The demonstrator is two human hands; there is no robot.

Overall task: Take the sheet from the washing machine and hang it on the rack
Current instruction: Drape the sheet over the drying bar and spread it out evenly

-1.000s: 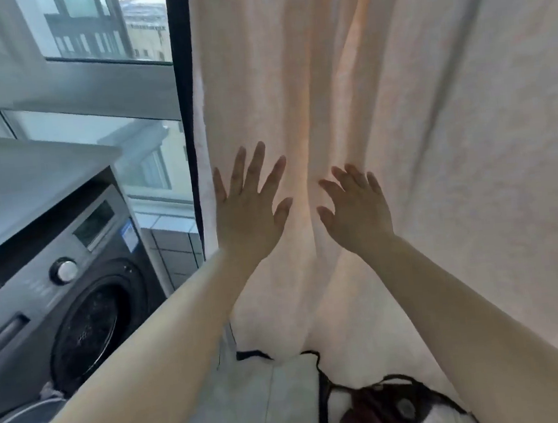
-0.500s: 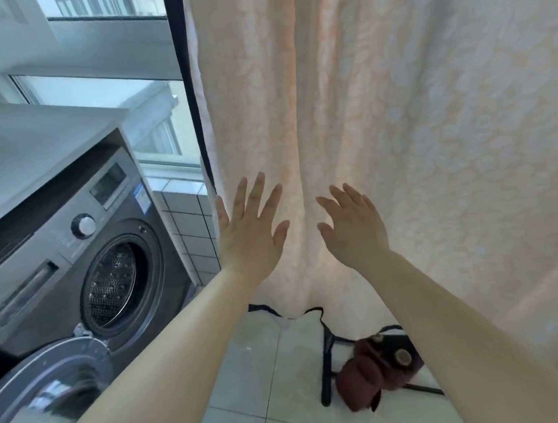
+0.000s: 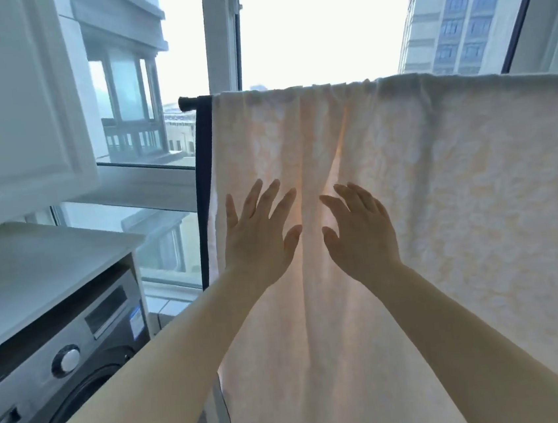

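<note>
A pale cream sheet (image 3: 458, 192) with a faint pattern hangs over the top bar of the black rack (image 3: 190, 102) in front of the window. It falls in long folds past the bottom of the view. My left hand (image 3: 259, 237) lies flat on the sheet near its left edge, fingers spread and straight. My right hand (image 3: 359, 234) lies flat against the sheet just to the right, on the other side of a vertical fold. The grey washing machine (image 3: 80, 363) stands at lower left under a white counter; its door is hidden by my left arm.
A white counter top (image 3: 35, 268) sits over the machine, and a white wall cabinet (image 3: 11, 101) hangs above it at upper left. The rack's black upright (image 3: 205, 191) runs down the sheet's left edge. Large windows behind show neighbouring buildings.
The view has tilted up from the floor to the rack's top bar. Both hands have slid up the sheet, staying flat and spread on either side of the fold.
</note>
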